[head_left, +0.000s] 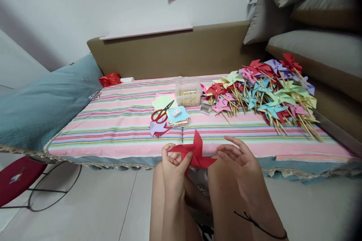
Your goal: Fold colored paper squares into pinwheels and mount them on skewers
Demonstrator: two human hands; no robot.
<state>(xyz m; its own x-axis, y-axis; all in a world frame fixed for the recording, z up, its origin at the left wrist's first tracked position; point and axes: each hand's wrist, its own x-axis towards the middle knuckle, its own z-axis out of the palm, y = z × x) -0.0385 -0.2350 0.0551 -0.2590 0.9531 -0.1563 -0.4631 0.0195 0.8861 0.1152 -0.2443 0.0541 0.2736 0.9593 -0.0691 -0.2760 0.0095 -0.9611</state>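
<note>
The cloth (93,120) is pink with blue, green and red stripes. The paper pinwheel (194,153) at six o'clock is all red. The pile of pinwheels (278,98) at three o'clock is red, pink, purple, blue and green.

White wall (70,11), pale tiled floor (107,199), grey cushions (308,41).

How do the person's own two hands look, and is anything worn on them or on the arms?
The left hand and right hand are bare, without gloves. No sleeve shows on either forearm. Near the right wrist is a thin black cord with a small knot.
</note>
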